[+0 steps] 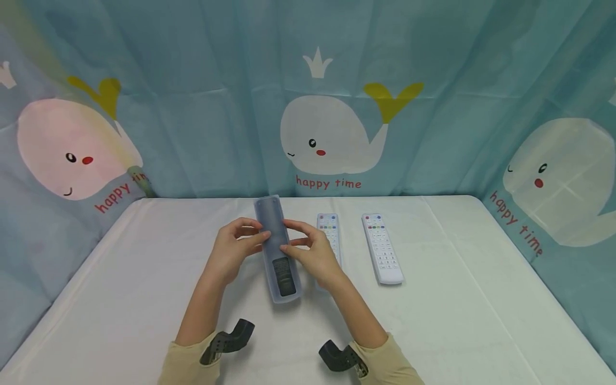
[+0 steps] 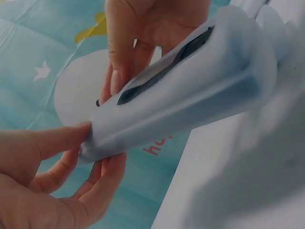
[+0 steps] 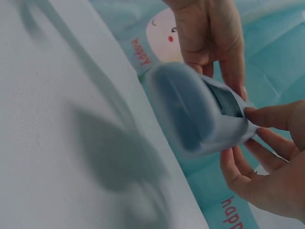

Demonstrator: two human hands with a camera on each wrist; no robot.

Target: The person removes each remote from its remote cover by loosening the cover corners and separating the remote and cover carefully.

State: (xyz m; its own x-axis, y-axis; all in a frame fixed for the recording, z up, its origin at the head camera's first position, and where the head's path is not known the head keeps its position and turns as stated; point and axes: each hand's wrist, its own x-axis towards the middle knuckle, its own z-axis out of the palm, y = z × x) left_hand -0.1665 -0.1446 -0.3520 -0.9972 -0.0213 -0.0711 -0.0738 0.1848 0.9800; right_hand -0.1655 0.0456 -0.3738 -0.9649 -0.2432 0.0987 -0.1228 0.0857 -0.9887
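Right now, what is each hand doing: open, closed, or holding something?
Left hand: pinches the sleeved remote by its left edge.
Right hand: pinches the same remote by its right edge.

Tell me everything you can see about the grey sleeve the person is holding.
The grey sleeve is a long, translucent, soft-looking cover, seemingly silicone, with rounded ends. A dark remote shows through a cutout in its near half; the far half looks hollow. It is held above the white table, lengthwise away from the person, pinched at mid-length by the left hand and right hand.
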